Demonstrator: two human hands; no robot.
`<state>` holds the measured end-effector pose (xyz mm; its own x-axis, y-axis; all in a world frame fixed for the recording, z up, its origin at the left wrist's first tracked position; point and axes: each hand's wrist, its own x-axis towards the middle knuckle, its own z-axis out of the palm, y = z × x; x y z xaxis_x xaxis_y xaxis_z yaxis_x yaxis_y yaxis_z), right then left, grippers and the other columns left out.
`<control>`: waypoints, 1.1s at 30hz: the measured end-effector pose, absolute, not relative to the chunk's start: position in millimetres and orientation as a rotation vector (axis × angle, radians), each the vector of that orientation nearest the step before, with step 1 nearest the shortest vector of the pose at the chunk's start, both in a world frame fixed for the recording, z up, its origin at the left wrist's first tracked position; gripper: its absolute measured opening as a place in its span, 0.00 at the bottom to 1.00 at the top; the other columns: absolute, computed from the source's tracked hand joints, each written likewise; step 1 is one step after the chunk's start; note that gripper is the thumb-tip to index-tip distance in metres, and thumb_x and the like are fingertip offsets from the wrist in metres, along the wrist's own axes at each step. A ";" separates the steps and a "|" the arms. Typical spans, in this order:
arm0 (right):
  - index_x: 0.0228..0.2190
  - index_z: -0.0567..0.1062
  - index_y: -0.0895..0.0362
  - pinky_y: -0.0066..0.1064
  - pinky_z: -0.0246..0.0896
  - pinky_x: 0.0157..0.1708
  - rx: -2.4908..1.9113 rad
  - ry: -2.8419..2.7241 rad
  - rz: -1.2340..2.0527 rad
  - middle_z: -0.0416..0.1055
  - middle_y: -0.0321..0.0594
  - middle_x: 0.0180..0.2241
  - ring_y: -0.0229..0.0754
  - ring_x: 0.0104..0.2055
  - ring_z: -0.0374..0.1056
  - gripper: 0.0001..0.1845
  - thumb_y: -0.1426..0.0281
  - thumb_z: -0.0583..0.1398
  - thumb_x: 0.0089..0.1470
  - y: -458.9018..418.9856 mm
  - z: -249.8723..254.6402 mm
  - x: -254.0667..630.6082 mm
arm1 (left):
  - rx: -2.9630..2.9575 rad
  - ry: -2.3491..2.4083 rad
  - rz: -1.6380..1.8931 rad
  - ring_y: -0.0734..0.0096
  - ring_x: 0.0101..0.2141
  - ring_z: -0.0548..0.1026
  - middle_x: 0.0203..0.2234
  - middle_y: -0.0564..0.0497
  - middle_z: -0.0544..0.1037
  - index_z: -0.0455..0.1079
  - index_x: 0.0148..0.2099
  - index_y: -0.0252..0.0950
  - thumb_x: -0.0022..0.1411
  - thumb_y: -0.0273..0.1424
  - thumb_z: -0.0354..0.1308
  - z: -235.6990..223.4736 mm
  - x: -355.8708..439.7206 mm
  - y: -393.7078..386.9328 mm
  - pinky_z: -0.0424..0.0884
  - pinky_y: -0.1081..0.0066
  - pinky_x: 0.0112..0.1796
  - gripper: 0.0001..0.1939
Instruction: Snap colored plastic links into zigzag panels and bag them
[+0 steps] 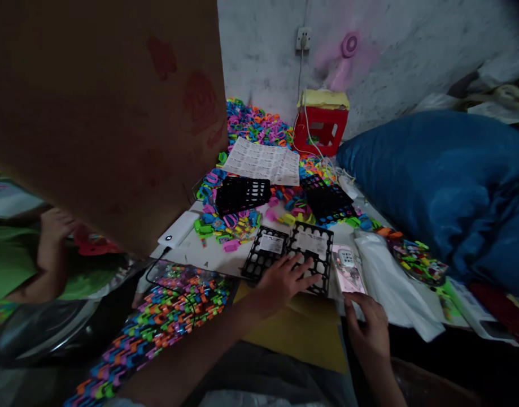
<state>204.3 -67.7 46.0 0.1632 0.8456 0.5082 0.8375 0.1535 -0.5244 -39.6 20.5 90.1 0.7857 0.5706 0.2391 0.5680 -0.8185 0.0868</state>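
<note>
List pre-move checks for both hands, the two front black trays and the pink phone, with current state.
1. Left hand off the trays: not ok, its fingers are spread over the right front tray.
2. Right hand clear of the pink phone: not ok, its fingertips are at the phone's near edge.
3. White label on both front trays: ok, one on the right front tray, one on the left front tray.
4. Label print legible: cannot tell, too small here.
5. Loose coloured pieces off the front trays: ok, they lie behind and beside them.
</note>
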 end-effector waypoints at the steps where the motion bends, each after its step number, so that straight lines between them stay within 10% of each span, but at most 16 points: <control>1: 0.36 0.76 0.56 0.43 0.59 0.45 -1.641 -1.631 0.006 0.75 0.46 0.36 0.50 0.42 0.68 0.16 0.59 0.54 0.60 -67.8 46.0 205.0 | 2.964 0.970 0.372 0.57 0.65 0.51 0.67 0.53 0.52 0.49 0.67 0.52 0.67 0.26 0.48 91.4 -52.5 23.3 0.55 0.56 0.60 0.30; 7: 0.36 0.77 0.55 0.40 0.60 0.42 -1.555 -1.687 0.021 0.76 0.44 0.35 0.48 0.40 0.69 0.14 0.61 0.55 0.60 -60.9 40.6 196.0 | 2.881 1.140 0.179 0.57 0.65 0.52 0.66 0.53 0.55 0.53 0.66 0.51 0.64 0.21 0.49 44.7 -116.3 36.0 0.51 0.50 0.61 0.32; 20: 0.38 0.77 0.52 0.38 0.66 0.36 -1.352 -1.873 -0.071 0.78 0.41 0.35 0.47 0.36 0.73 0.08 0.65 0.60 0.56 -56.1 17.4 201.6 | 2.775 1.067 0.170 0.43 0.64 0.49 0.67 0.46 0.52 0.47 0.68 0.49 0.57 0.48 0.59 37.2 -128.6 27.6 0.47 0.39 0.59 0.41; 25: 0.38 0.76 0.51 0.36 0.68 0.33 -1.306 -1.914 -0.089 0.78 0.40 0.34 0.46 0.35 0.74 0.08 0.65 0.59 0.57 -49.8 15.4 199.6 | 2.766 1.195 0.171 0.49 0.64 0.53 0.63 0.52 0.61 0.55 0.65 0.51 0.66 0.32 0.53 20.5 -123.0 25.8 0.55 0.48 0.59 0.27; 33: 0.43 0.75 0.51 0.34 0.69 0.36 -1.252 -2.112 -0.082 0.78 0.40 0.40 0.44 0.39 0.75 0.14 0.69 0.57 0.55 -50.4 3.6 168.1 | 2.605 1.159 0.282 0.54 0.58 0.61 0.52 0.52 0.73 0.65 0.59 0.50 0.64 0.43 0.55 40.9 -120.8 28.6 0.58 0.50 0.58 0.22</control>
<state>168.1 -50.4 3.6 -0.3138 0.7564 0.5740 0.7985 0.5373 -0.2714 -120.8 28.6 40.9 0.6602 0.7483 0.0651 0.6946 -0.6412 0.3263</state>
